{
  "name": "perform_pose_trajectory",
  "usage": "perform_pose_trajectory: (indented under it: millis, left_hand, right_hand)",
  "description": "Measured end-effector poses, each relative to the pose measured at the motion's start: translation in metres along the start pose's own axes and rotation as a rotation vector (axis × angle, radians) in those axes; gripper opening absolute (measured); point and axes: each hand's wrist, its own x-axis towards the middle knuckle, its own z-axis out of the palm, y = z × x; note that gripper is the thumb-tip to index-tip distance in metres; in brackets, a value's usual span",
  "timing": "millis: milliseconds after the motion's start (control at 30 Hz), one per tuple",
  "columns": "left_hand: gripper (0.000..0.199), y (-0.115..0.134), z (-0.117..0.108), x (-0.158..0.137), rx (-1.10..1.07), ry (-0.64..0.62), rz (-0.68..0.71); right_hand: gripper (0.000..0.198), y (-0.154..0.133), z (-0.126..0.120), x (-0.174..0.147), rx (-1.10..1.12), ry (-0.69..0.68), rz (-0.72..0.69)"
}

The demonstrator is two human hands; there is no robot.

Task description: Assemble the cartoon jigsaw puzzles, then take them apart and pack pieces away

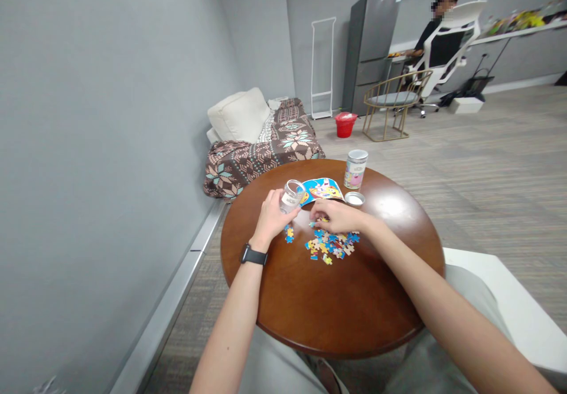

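My left hand (271, 217), a dark watch on its wrist, is wrapped round a clear jar (292, 195) with a small label. The jar is tilted, its open mouth facing up and away from me. My right hand (331, 215) is curled over the far edge of a loose pile of jigsaw pieces (336, 243), fingertips down among them; a piece shows at the fingers, but its hold is partly hidden. A few joined or touching pieces (289, 233) lie below the jar. Behind my hands is a colourful cartoon picture sheet (325, 188), and a round metal lid (355, 199) rests beside it.
A lidded, printed jar (356, 169) stands at the back of the round wooden table (336, 317). Beyond are a blanket-covered sofa (266, 163), a red bucket (345, 124) and a wire-framed chair (394, 101). A person sits in a white office chair (452, 45). A wall runs along the left.
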Motion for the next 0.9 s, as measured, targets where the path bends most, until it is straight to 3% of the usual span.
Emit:
perform_pose_trajectory:
  millis: [67,267,500,700,900]
  left_hand:
    - [0.04,0.0005,-0.0006,0.0,-0.013,0.009,-0.012]
    - [0.039,0.0024,-0.0007,-0.0004,-0.006,0.004,-0.004]
    - [0.039,0.0021,-0.001,-0.0002,0.0,0.004,0.015]
    - [0.039,0.0016,-0.0005,-0.0008,0.003,-0.002,0.007]
    - [0.038,0.0021,-0.0002,-0.0011,-0.002,-0.016,-0.006]
  right_hand:
    - [0.019,0.0026,0.0013,-0.0011,-0.055,-0.065,0.014]
    - [0.007,0.0015,0.0066,0.001,-0.025,-0.041,0.095]
    - [0.009,-0.0016,0.0065,0.0006,-0.118,-0.058,0.053]
    - [0.029,0.0012,-0.0006,-0.0036,-0.071,-0.142,0.036]
    - [0.018,-0.0008,0.0024,-0.0028,-0.054,-0.155,0.044]
